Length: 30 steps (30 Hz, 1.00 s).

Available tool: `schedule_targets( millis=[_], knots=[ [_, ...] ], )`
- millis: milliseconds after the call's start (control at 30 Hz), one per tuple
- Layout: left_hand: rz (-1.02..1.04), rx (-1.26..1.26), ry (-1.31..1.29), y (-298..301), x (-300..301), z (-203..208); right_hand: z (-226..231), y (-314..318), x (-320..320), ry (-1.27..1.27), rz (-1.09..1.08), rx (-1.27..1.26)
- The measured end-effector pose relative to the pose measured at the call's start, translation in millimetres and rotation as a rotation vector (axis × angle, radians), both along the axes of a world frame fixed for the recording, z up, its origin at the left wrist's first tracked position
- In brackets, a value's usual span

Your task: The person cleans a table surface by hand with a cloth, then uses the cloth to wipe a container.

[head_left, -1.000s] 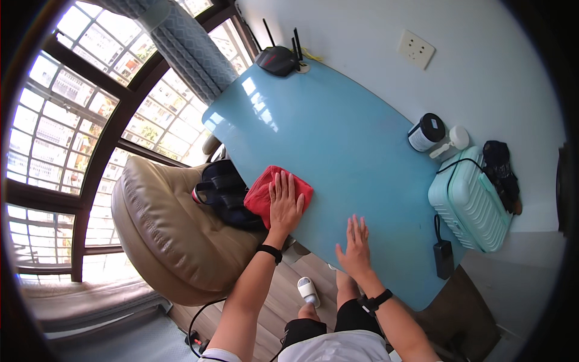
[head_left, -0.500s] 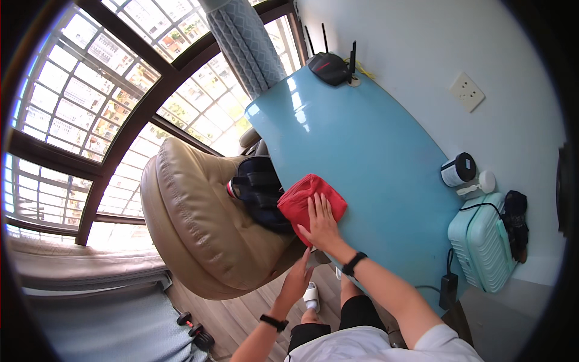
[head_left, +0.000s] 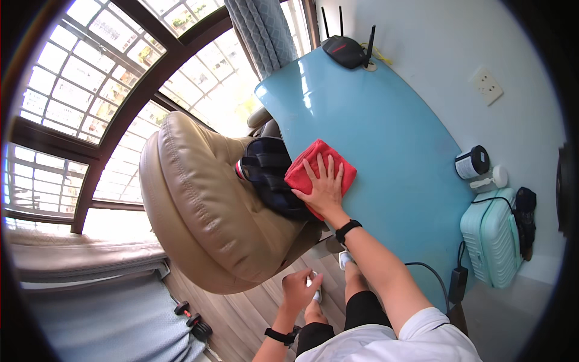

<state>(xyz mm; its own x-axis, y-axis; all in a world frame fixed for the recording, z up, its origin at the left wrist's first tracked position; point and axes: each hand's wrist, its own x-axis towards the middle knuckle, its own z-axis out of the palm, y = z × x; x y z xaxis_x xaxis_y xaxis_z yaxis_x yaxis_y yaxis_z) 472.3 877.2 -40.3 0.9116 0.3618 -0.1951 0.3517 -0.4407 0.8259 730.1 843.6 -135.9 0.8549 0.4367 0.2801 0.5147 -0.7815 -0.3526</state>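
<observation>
My right hand (head_left: 325, 184) lies flat with its fingers spread on a folded red cloth (head_left: 298, 175), pressing it onto the blue desk (head_left: 386, 181). The cloth sits at the desk's left edge, and its lower corner reaches past that edge beneath my wrist. My left hand (head_left: 297, 288) is off the desk, over the floor below the chair's edge. Its fingers are loosely curled in, and nothing shows in them. Close to the cloth's left side, a dark bag (head_left: 268, 175) rests on the beige leather chair (head_left: 205, 205).
A black router (head_left: 347, 51) stands at the desk's far end. Along the right wall are a dark-lidded jar (head_left: 472, 163), a mint-green case (head_left: 488, 241) and a black power adapter (head_left: 459, 283). Dumbbells (head_left: 193, 320) lie on the floor at lower left.
My left hand has come away from the cloth's lower corner and drawn back, curling its fingers. My right hand remains on the cloth, its fingers now spread wider. The view has shifted slightly.
</observation>
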Motion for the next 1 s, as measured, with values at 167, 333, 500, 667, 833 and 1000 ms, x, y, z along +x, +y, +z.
schedule_targets(
  millis=[167,333,500,667,833,1000],
  knots=[
    [-0.105,0.242,-0.124,-2.1,17.8,12.9,-3.3,-56.2,-33.9,0.034,-0.021,0.021],
    [-0.038,-0.208,-0.018,11.5,0.3,9.6,7.6,-103.0,-84.1,0.153,0.003,-0.015],
    [-0.353,0.274,-0.023,9.1,5.7,4.1,21.8,-114.0,-91.8,0.054,0.01,0.111],
    [0.023,0.065,-0.14,-16.9,77.5,-6.5,28.8,-110.2,-68.4,0.045,0.037,0.107],
    [0.321,0.401,-0.107,-0.8,172.0,-43.7,29.7,-104.8,5.1,0.155,0.195,0.233],
    [0.385,0.372,0.176,26.7,196.3,-76.0,55.7,-73.3,88.0,0.319,0.37,0.336]
  ],
)
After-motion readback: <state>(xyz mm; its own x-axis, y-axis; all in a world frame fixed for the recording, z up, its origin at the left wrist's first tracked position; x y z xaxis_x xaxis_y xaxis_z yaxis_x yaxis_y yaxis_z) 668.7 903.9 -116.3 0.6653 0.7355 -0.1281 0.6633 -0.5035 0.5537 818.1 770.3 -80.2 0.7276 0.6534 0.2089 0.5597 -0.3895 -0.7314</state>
